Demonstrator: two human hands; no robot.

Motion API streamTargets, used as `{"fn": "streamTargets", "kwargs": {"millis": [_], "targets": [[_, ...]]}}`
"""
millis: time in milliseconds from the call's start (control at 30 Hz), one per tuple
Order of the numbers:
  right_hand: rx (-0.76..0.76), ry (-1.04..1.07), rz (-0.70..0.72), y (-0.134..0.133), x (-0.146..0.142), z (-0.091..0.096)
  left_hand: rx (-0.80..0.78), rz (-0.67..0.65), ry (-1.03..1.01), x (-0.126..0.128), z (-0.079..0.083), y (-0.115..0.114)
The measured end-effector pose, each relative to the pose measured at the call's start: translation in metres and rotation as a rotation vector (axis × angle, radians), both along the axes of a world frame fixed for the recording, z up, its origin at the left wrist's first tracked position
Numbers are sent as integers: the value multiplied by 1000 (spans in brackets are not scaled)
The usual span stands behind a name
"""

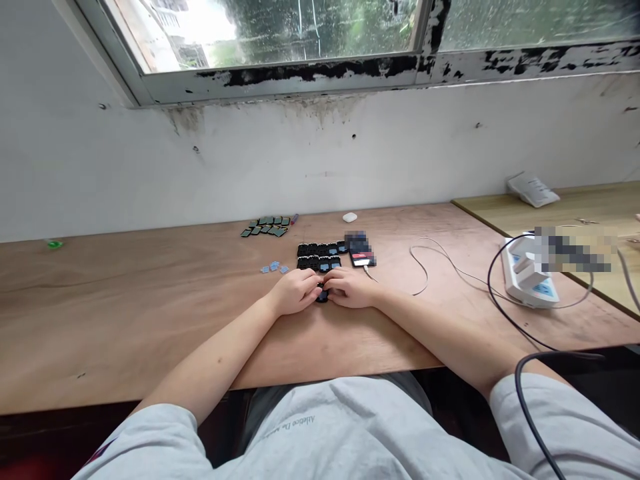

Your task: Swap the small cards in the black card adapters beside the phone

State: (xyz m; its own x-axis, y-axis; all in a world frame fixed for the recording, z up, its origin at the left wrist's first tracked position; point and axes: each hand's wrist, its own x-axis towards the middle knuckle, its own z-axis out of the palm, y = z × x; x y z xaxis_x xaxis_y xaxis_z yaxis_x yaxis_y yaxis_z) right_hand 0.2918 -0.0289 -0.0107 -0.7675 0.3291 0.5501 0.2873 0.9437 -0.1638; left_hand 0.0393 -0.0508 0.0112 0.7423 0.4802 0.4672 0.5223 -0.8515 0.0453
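My left hand [296, 292] and my right hand [351, 288] meet over the table, fingers bent onto a small black plastic casing [323, 297] with a light blue piece in it. My fingers partly hide the casing. Just beyond them lie two rows of similar black casings [310, 250], some with light blue pieces inside. Several loose light blue pieces [274, 266] are scattered to the left of these rows. Farther back on the left are several small green circuit boards [270, 225] set out in two rows.
A phone [363, 259] with a white cable [426, 267] lies right of the casings. A small white rounded object [350, 217] sits near the wall. On the right are a white power strip [530, 277], a black cable [493, 287] and a pale packet [533, 189].
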Motion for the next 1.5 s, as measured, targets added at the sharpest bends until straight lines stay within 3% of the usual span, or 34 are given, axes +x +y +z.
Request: {"fn": "streamTargets", "kwargs": {"millis": [500,1133,1500], "targets": [[20,-74,-34,4,3,0,-89,-70,115,6,-5,2],[-162,-94,-39,4,3,3,-103,-41,36,5,-6,4],[-347,91,-106,-3,1,5,-147,-117,-123,6,-9,5]]}}
